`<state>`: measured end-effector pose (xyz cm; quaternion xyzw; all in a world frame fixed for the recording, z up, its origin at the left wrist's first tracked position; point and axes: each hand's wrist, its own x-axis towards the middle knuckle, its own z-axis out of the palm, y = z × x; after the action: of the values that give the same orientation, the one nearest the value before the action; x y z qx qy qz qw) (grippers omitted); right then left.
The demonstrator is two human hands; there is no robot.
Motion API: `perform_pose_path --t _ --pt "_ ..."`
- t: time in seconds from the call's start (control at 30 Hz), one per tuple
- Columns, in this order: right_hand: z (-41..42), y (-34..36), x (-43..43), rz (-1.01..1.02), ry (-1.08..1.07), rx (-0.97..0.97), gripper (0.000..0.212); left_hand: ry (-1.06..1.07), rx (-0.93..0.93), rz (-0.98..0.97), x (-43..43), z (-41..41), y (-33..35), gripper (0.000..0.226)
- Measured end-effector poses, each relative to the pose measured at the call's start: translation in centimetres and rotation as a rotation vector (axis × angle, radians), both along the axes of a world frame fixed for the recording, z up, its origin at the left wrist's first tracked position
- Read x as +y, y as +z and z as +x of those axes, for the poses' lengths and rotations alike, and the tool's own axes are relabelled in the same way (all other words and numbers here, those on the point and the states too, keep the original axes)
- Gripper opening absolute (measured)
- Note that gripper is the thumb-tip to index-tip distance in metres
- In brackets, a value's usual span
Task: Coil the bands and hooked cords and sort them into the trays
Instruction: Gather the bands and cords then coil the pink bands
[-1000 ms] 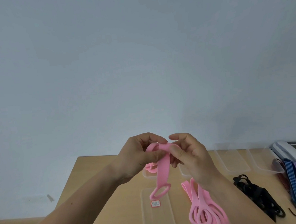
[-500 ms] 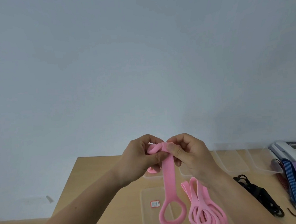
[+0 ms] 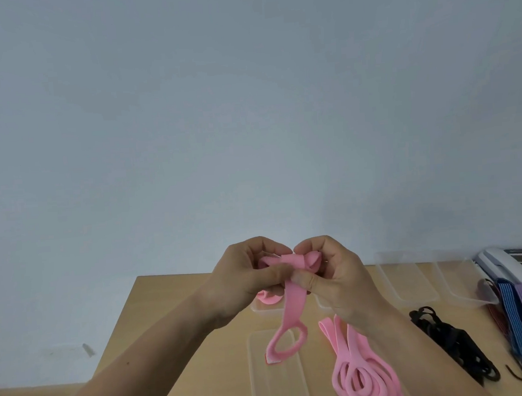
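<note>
Since half a second ago, the pink band's point(image 3: 293, 303) looped end has risen and more of it is wound at the top. The left hand point(image 3: 247, 279) and right hand point(image 3: 336, 279) both pinch its rolled upper end above the wooden table point(image 3: 174, 299). Its tail hangs over a clear tray point(image 3: 279, 388).

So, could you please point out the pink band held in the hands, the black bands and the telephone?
pink band point(image 3: 294, 305): head view, on the straight strap above its end loop.
black bands point(image 3: 448, 337): head view, on the middle of the pile.
telephone point(image 3: 499, 261): head view, on its pale body left of the display.
</note>
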<state>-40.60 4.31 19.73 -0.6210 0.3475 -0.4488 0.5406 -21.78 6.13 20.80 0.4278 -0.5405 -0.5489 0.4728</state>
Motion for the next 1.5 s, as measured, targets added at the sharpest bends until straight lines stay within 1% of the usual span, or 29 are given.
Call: perform_pose_path --t 0.13,0.2,0.27,0.33,0.47,0.53,0.6,0.63,0.7,0.77,0.93,1.13,1.2,1.3,1.37,1.5 --pt "-0.4 0.5 0.2 0.058 0.036 -0.075 0.036 0.019 -0.035 -0.084 0.0 0.0 0.0 0.018" --pt "-0.3 0.8 0.1 0.099 -0.006 -0.066 0.039 0.023 -0.05 -0.113 0.1 -0.1 0.0 0.019" --pt "-0.2 1.0 -0.1 0.127 -0.054 -0.027 0.03 0.006 -0.058 -0.145 0.2 -0.3 0.0 0.018" --pt "-0.2 1.0 -0.1 0.131 -0.04 0.011 0.022 0.001 -0.074 -0.171 0.2 -0.5 0.0 0.018" --pt "-0.3 1.1 0.1 0.101 -0.041 0.069 0.025 0.022 -0.124 -0.185 0.2 -0.4 -0.3 0.019" --pt "-0.4 1.1 0.0 0.068 -0.055 0.068 0.026 0.029 -0.108 -0.168 0.3 -0.4 -0.3 0.028" --pt "-0.4 1.2 0.0 0.048 -0.05 0.044 0.027 0.036 -0.09 -0.107 0.3 -0.3 -0.3 0.045" --pt "-0.4 1.3 -0.1 0.043 -0.041 0.036 0.025 0.02 -0.093 -0.075 0.3 -0.3 -0.2 0.047" --pt "-0.6 1.4 -0.1 0.034 -0.024 0.043 0.016 -0.033 -0.139 -0.038 0.3 -0.2 -0.1 0.036" --pt "-0.7 1.3 -0.3 0.031 -0.012 0.057 0.012 -0.05 -0.155 -0.007 0.3 -0.1 -0.1 0.029" --pt "-0.6 1.1 -0.3 0.059 0.015 0.034 0.02 -0.11 -0.117 0.026 0.5 0.2 0.3 0.031" --pt "-0.2 0.8 -0.6 0.031 0.014 0.036 0.033 -0.089 0.008 0.097 0.1 0.3 0.5 0.04" --pt "0.0 0.7 -0.7 0.023 0.022 0.032 0.035 -0.066 0.021 0.1 -0.1 0.3 0.4 0.038" --pt "0.0 0.4 -0.7 0.044 0.022 0.021 0.035 -0.035 0.016 0.062 -0.4 0.5 0.0 0.03" --pt "0.0 0.4 -0.8 0.084 0.05 -0.021 0.035 -0.031 0.019 0.023 -0.4 0.6 -0.2 0.025" --pt "0.3 0.7 -0.9 0.166 0.037 -0.038 0.049 0.005 -0.038 -0.084 -0.6 0.6 -0.3 0.021"
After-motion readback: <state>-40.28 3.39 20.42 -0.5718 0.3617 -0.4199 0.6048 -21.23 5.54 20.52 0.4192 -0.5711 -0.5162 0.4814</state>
